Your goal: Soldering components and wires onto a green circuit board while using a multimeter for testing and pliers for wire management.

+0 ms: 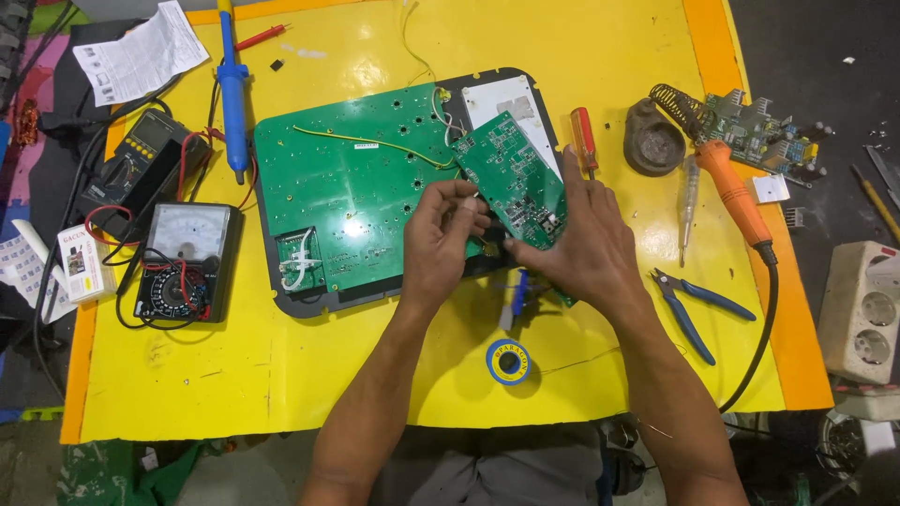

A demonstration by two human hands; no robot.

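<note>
Yellow workbench (309, 375): my right hand (586, 248) grips small green board (514, 178), long axis slanting away; left hand (441, 239) pinches at its near-left edge.

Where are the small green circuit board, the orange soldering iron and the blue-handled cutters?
Small green circuit board (511, 173): head view, on its bare middle.
Orange soldering iron (733, 192): head view, on the orange handle.
Blue-handled cutters (696, 307): head view, between its two handles, near the pivot.

Head camera, steep downward, close over table (600, 37).
</note>
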